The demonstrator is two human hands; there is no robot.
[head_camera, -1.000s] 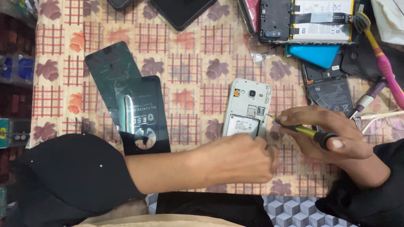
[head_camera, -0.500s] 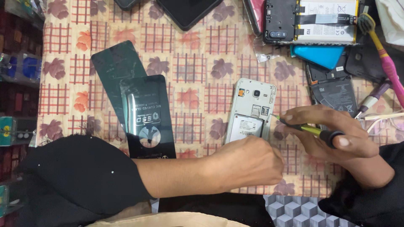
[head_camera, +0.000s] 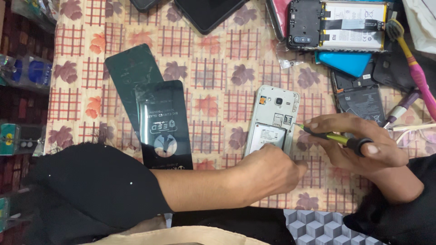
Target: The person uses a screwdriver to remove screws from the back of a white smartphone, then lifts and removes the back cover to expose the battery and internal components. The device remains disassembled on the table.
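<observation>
White phone (head_camera: pixel 272 120) pinned at bottom edge by left hand (head_camera: pixel 268 170); right hand (head_camera: pixel 363 145) fingers clamped on screwdriver (head_camera: pixel 334 137), tip prob. at right edge.

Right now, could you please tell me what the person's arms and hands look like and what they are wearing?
Both arms wear black sleeves. The left sleeve is pushed up, leaving the forearm bare down to the left hand. The right sleeve ends near the wrist of the right hand. No gloves, rings or watch show.
</observation>
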